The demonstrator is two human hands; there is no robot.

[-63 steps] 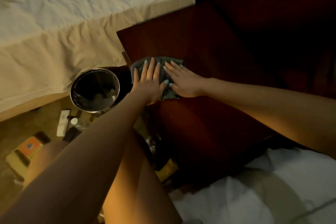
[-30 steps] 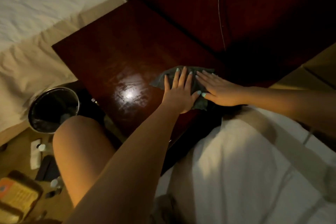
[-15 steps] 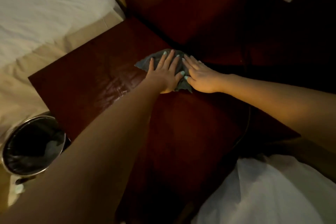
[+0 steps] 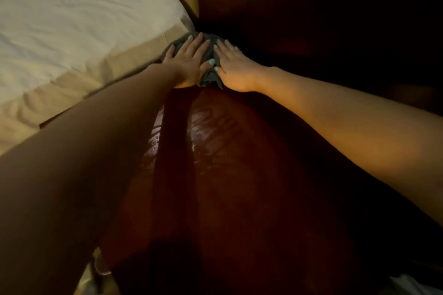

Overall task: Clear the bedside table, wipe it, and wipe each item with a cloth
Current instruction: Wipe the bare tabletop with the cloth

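Left hand [image 4: 189, 62] and right hand [image 4: 236, 69] lie flat, fingers [image 4: 195, 43] straight, pressing the grey cloth [image 4: 208, 78] bunched right under them on the bench [image 4: 239, 163]; looks soft, light and floppy, so I'd press mid-bunch with flat palms, not pinch an edge.

Left hand [image 4: 188, 64] and right hand [image 4: 236, 72] flat, side by side, pressing grey cloth [image 4: 208, 78] at far tabletop [image 4: 251, 175] corner beside bed [image 4: 72, 19].

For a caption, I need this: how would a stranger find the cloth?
Find the dark table beside the bed. At its far end, the left hand and right hand press on the cloth. It alone is grey and crumpled.
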